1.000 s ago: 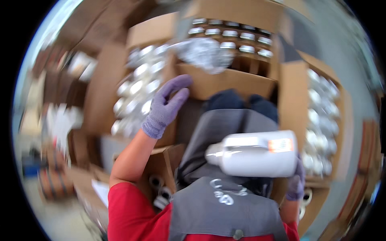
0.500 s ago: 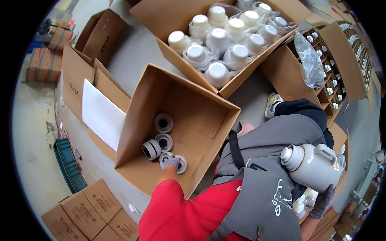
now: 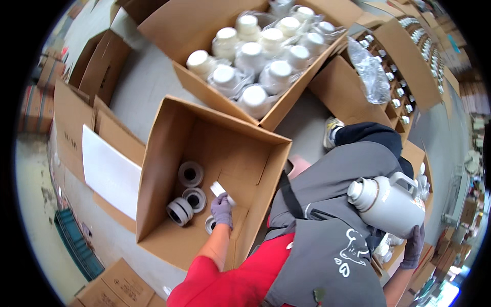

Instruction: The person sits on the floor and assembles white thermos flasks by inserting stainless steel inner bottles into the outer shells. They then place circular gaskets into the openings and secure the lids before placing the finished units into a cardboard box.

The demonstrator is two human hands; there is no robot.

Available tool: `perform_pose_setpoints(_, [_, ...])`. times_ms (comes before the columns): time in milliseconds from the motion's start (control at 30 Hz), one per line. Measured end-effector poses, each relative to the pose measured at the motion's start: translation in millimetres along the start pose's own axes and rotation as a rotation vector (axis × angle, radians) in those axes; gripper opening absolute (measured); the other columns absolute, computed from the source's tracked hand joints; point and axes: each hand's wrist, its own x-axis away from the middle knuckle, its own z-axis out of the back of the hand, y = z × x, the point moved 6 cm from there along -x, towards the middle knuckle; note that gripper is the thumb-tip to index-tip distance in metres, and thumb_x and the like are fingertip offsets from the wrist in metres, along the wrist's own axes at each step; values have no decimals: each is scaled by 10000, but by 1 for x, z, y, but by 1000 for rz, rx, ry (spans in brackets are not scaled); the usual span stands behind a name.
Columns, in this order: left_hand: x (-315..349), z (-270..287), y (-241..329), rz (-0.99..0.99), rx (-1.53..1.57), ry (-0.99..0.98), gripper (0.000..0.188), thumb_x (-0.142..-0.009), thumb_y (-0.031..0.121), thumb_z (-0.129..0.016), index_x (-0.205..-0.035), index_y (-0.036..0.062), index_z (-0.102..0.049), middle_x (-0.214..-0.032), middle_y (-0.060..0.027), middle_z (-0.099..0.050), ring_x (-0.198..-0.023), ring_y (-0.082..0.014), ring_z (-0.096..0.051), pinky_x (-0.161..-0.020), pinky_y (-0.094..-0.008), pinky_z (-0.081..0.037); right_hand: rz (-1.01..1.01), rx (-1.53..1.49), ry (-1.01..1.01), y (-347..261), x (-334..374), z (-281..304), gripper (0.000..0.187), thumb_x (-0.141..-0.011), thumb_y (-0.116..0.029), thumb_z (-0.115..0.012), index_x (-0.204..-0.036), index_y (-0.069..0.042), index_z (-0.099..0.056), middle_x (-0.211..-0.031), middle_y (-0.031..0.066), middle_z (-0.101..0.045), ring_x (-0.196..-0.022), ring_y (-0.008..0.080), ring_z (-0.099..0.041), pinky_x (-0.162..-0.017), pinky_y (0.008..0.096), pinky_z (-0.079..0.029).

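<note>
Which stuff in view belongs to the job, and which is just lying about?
In use, it seems:
grey jug, right grip against its base
pale ring, held in the left grip
other rings, inside the open box

Probably just lying about:
white sheet
teal crate
clear plastic

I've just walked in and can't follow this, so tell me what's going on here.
A gloved person is handling two things at once. The left grip, at an open cardboard box, holds a white part; several grey rings lie inside the box. The right grip supports a light grey jug by its base, tipped on its side. Beyond the box, plastic-wrapped, white-capped containers stand in another carton.
</note>
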Motion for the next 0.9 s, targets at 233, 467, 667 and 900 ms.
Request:
perform_pose_setpoints(233, [217,-30,443,-1698,104,-467,278,-727,-38,-618,-913,138,-725,-947,-60,-648,-826,-225,-615,-792,-353,-506,484,314,200,-188,20,-62,860,-800,-277,-751,-1485,-2,-310,-1508,170,-371,-1338,266,-424,-1101,389,-365])
perform_pose_setpoints(467, [413,-134,504,-2309,424,-1306,261,-711,171,-702,-968,200,-734,-987,-11,-663,-837,-153,-645,-777,-327,-492,355,-828,-557,-196,-5,-128,1447,-573,-226,-919,-1548,-178,149,-1588,97,-204,-1387,214,-339,-1127,366,-278])
perform_pose_setpoints(667, [445,-186,514,-2027,404,-1643,359,-799,142,-688,-1153,104,-644,-1124,-100,-614,-958,-198,-623,-835,-337,-475,500,-870,-337,-168,-2,-64,1421,-543,-206,-918,-1560,-139,71,-1555,80,-260,-1388,215,-338,-1081,378,-352])
perform_pose_setpoints(900, [502,-279,514,-1165,-176,-2017,431,-922,179,-586,-1311,9,-515,-1249,-161,-586,-1134,-300,-577,-944,-400,-465,1101,191,377,-164,3,-12,1357,-585,-513,-892,-1546,-31,-64,-1535,269,-174,-1412,372,-265,-1125,442,-281])
